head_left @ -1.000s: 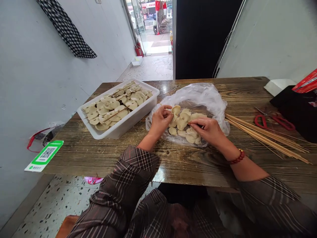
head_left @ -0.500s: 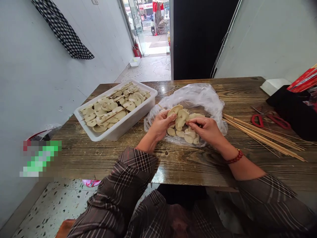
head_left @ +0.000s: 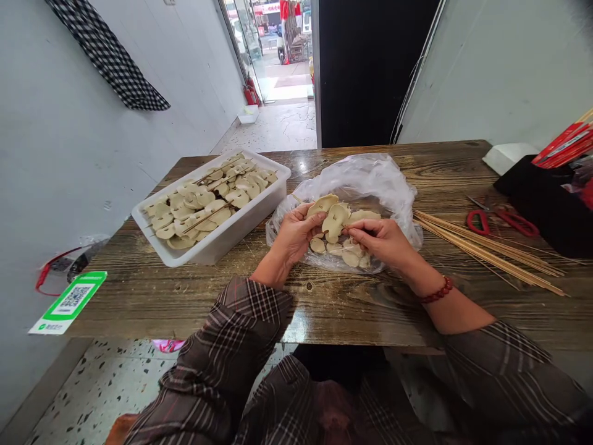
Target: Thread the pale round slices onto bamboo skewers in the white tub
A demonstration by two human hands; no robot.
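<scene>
Over an open clear plastic bag point(head_left: 365, 176), my left hand point(head_left: 291, 235) is closed round a bamboo skewer point(head_left: 296, 198) carrying pale, flat mushroom-like slices point(head_left: 322, 204). Most of that skewer is hidden behind the fingers and slices. My right hand point(head_left: 382, 240) pinches the lower right edge of a front slice point(head_left: 334, 221) between thumb and fingertips. More loose slices point(head_left: 354, 253) lie in the bag below both hands. To the left, a white plastic tub point(head_left: 222, 244) is filled with similar slices threaded on skewers.
Bare bamboo skewers point(head_left: 491, 250) lie fanned out right of the bag. Beyond them are red-handled scissors point(head_left: 514, 222) and a black box point(head_left: 528, 194). A green-and-white QR card point(head_left: 71, 303) stands at the left edge of the wooden table point(head_left: 185, 309).
The view has shifted slightly, so everything sits a little further left. Both hands keep nearly the same pose at the slices. The QR card, blurred before, now shows plainly.
</scene>
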